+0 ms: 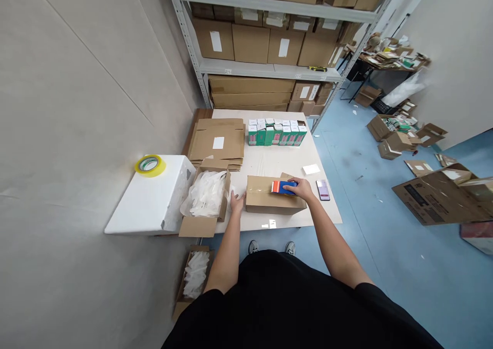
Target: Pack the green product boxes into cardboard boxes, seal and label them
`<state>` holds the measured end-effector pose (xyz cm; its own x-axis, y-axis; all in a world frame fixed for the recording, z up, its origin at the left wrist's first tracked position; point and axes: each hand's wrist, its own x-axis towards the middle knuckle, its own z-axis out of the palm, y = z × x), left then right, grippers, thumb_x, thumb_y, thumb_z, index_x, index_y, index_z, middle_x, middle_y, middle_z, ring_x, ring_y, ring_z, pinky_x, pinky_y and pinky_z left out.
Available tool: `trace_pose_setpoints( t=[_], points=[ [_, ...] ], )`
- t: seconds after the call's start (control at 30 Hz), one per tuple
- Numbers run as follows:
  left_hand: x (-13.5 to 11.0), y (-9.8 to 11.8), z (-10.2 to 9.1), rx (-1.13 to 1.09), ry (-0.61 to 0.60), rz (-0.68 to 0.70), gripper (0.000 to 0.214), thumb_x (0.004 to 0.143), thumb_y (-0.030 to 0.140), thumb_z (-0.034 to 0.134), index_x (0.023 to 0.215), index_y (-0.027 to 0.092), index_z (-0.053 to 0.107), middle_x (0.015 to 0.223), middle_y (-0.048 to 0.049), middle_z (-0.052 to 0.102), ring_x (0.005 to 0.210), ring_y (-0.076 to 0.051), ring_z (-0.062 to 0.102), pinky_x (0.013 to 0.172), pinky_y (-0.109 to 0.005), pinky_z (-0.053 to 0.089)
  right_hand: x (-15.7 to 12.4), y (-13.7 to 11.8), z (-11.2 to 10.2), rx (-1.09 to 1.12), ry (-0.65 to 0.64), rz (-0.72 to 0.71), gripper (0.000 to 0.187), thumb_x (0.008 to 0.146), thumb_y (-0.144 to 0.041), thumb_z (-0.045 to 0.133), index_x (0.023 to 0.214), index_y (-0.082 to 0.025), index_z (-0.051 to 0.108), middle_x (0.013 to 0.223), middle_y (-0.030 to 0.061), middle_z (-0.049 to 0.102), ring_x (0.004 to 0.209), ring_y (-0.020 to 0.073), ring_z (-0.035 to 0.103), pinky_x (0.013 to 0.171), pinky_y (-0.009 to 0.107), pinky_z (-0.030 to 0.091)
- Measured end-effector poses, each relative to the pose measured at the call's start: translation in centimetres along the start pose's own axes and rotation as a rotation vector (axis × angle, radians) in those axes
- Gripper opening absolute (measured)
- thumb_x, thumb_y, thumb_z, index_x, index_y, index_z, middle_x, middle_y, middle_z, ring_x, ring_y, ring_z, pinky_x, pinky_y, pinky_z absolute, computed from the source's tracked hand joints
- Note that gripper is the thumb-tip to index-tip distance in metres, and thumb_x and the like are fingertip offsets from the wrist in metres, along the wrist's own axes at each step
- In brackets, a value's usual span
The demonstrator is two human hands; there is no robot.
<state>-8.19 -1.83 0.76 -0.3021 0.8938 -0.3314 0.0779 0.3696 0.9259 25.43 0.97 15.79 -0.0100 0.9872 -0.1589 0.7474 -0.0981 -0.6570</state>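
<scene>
A closed cardboard carton (265,202) lies on the table in front of me, with a strip of tape showing on its top. On that top, toward the right end, my right hand (301,189) is closed on a flat blue and orange item (283,187), whose exact kind I cannot make out. My left hand (238,201) is at the carton's left end, fingers apart and thumb near the side, holding nothing. A phone (323,190) and a white card (311,169) lie right of the carton.
Left stand an open box of clear plastic bags (208,192) and flattened cartons (217,138). Several green-and-white small boxes (276,133) line the table's back. A yellow tape roll (150,166) sits on a white block (150,200). Shelving (269,69) rises behind.
</scene>
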Motion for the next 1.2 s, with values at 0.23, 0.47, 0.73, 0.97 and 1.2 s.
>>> trace_pose_setpoints(
  t=[0.23,0.47,0.73,0.97,1.2],
  points=[
    [0.0,1.9,-0.3,0.012,-0.328,0.222,0.091,0.077,0.035,0.086,0.159,0.02,0.051,0.161,-0.0136,0.053,0.148,-0.032,0.052,0.123,-0.041,0.04,-0.2,-1.3,-0.9,-0.107,-0.012,0.014,0.048,0.077,-0.065,0.08,0.107,-0.027,0.081,0.108,0.0052,0.081,0.1,0.0269,0.074,0.085,0.033,0.055],
    [-0.2,2.0,0.5,0.004,-0.327,0.151,0.09,0.08,0.036,0.084,0.161,0.022,0.048,0.149,-0.0122,0.065,0.136,-0.028,0.064,0.119,-0.04,0.045,0.8,-7.3,-3.4,-0.317,-0.037,-0.061,0.044,0.08,-0.068,0.078,0.095,-0.026,0.082,0.092,0.0061,0.081,0.088,0.0251,0.073,0.07,0.03,0.047],
    [-0.5,2.7,0.7,-0.003,-0.258,0.117,0.08,0.078,0.031,0.084,0.154,0.02,0.058,0.139,-0.0137,0.072,0.131,-0.03,0.067,0.117,-0.042,0.046,1.3,-8.5,-3.6,-0.471,-0.069,-0.075,0.047,0.078,-0.067,0.08,0.099,-0.025,0.082,0.097,0.0088,0.081,0.093,0.0279,0.071,0.071,0.031,0.044],
    [-1.0,3.2,0.4,-0.039,-0.255,0.127,0.08,0.079,0.033,0.084,0.154,0.024,0.058,0.144,-0.0105,0.069,0.135,-0.028,0.064,0.118,-0.04,0.046,0.5,-4.1,-1.9,-0.392,-0.134,0.052,0.041,0.081,-0.063,0.078,0.097,-0.025,0.078,0.097,0.0061,0.08,0.087,0.0241,0.071,0.063,0.028,0.04],
    [-1.0,3.8,0.4,-0.043,-0.33,0.089,0.08,0.081,0.028,0.08,0.156,0.02,0.054,0.152,-0.0123,0.063,0.143,-0.026,0.058,0.12,-0.036,0.044,0.7,-3.2,-0.1,-0.436,-0.132,0.053,0.043,0.081,-0.063,0.079,0.101,-0.026,0.076,0.104,0.0073,0.079,0.096,0.0267,0.071,0.074,0.029,0.046]
  ],
)
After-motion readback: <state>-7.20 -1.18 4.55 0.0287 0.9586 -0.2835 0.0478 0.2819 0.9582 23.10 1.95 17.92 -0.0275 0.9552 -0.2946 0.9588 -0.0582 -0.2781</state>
